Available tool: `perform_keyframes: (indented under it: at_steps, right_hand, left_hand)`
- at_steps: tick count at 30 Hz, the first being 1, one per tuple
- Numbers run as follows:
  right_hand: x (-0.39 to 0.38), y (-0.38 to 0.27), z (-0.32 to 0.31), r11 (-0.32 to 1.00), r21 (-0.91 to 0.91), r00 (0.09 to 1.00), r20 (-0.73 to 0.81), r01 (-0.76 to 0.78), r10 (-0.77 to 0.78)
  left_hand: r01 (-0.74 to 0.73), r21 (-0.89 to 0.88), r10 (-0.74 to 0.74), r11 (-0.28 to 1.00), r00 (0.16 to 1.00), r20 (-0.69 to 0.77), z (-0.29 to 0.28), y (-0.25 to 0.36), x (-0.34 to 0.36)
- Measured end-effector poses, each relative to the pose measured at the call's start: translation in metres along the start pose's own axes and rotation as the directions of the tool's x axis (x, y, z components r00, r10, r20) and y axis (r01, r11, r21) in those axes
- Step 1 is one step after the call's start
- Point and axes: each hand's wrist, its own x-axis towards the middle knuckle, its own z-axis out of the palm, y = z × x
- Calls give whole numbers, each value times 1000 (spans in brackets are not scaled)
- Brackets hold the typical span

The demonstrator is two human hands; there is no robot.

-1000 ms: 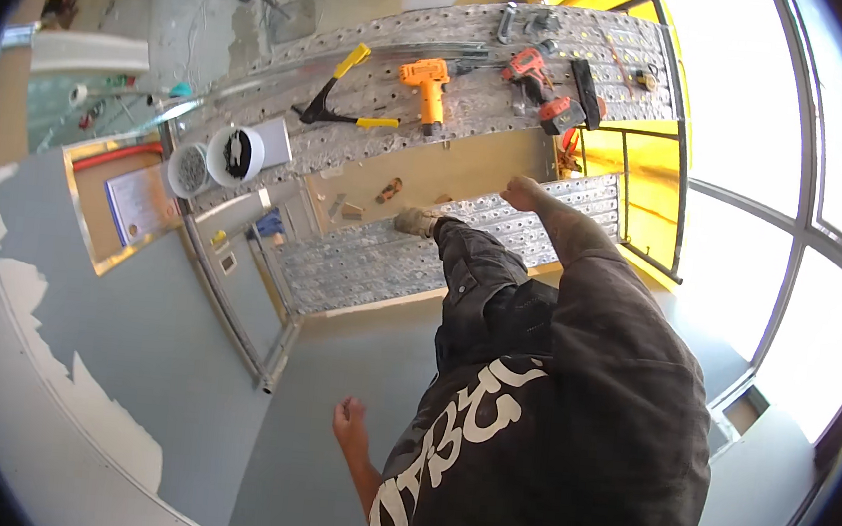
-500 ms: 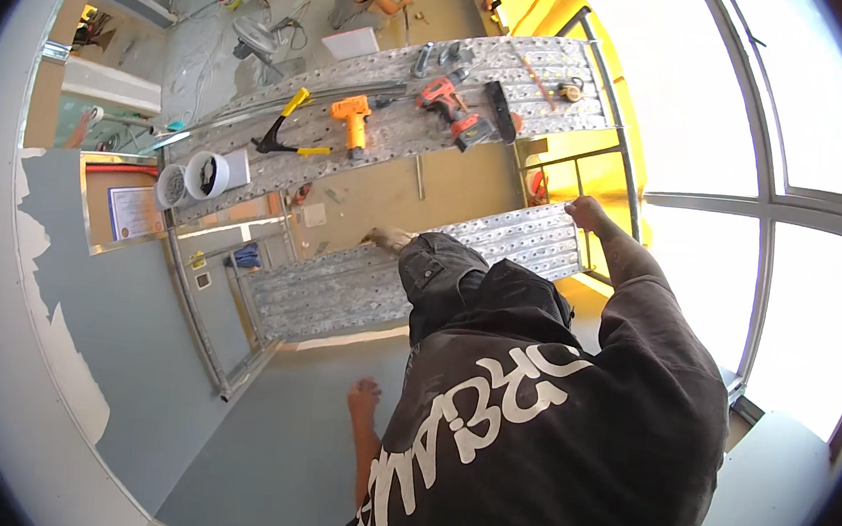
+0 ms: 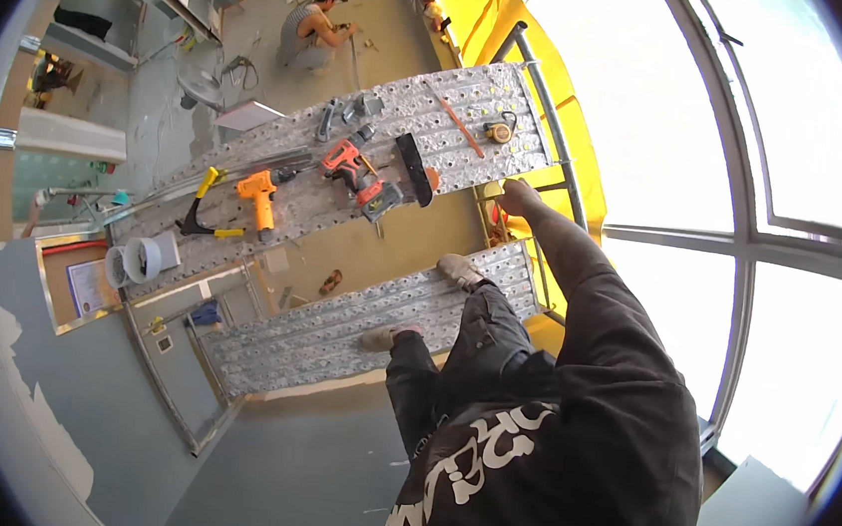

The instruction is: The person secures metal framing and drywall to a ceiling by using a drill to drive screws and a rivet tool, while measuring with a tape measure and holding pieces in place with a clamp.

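My right arm stretches forward, its hand (image 3: pixel 519 197) at the near edge of the upper metal scaffold plank (image 3: pixel 501 90). Its fingers look closed around something I cannot make out. My left hand is out of view. Both shoes, one of them a dusty shoe (image 3: pixel 460 271), stand on the lower metal plank (image 3: pixel 273 350). On the upper plank lie a yellow tape measure (image 3: pixel 500 132), a thin reddish stick (image 3: pixel 456 121), a black flat-bladed tool (image 3: pixel 413 169), a red cordless drill (image 3: pixel 345 164), an orange drill (image 3: pixel 260 205) and a black tool with yellow grips (image 3: pixel 202 206).
White buckets (image 3: pixel 144 259) stand at the upper plank's left end. Steel scaffold posts (image 3: pixel 553 124) rise beside yellow sheeting (image 3: pixel 577 141), with large windows at right. A co-worker (image 3: pixel 311 31) crouches on the far floor. A grey-blue wall (image 3: pixel 81 374) stands at left.
My right hand has moved from the lower plank's right end to the upper plank's edge. My left hand has left the view. Both shoes now show on the lower plank.
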Motion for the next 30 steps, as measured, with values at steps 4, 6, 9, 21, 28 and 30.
perform_keyframes:
  at_steps: [4,6,9,21,28,30]
  right_hand:
    - [74,3,-10,966,153,969,-102,-207,224]
    - [110,3,-7,939,260,939,-201,-225,281]
    - [135,-1,-22,957,198,928,-266,-214,262]
    - [164,59,-12,962,267,937,-346,53,45]
    - [186,69,-9,987,163,923,-382,13,51]
    - [181,74,-6,976,208,894,-448,68,33]
  left_hand:
    - [77,2,-77,997,995,-58,34,45,20]
    - [120,18,-119,993,990,-80,53,66,33]
    - [165,54,-158,985,980,-118,73,89,49]
    - [174,158,-142,972,970,-198,93,150,69]
    - [251,188,-208,950,953,-220,96,152,59]
    - [281,192,-235,940,944,-231,94,152,53]
